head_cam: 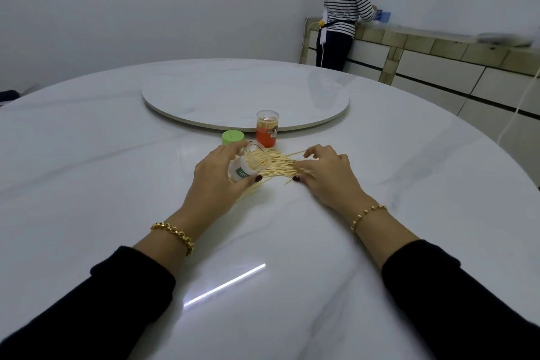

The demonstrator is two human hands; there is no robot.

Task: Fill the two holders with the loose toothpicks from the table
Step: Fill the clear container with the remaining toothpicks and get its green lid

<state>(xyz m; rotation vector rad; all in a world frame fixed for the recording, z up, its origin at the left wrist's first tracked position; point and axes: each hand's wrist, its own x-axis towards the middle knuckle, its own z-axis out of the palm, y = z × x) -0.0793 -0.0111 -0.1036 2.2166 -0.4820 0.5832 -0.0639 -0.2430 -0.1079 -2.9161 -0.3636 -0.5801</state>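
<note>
My left hand (214, 177) grips a clear plastic holder with a green label (248, 165), tilted on its side with its mouth facing right; toothpicks fill part of it. A pile of loose toothpicks (277, 165) lies on the white marble table (146, 213) between my hands. My right hand (324, 172) rests on the right end of the pile, its curled fingers gathering toothpicks. Behind the pile stands an upright holder with an orange label (266, 128), full of toothpicks. A green lid (233, 137) sits to its left.
A round white turntable (245, 96) lies on the table beyond the holders. A person in a striped top (344, 9) stands at a tiled counter (438, 47) at the far right, away from the table.
</note>
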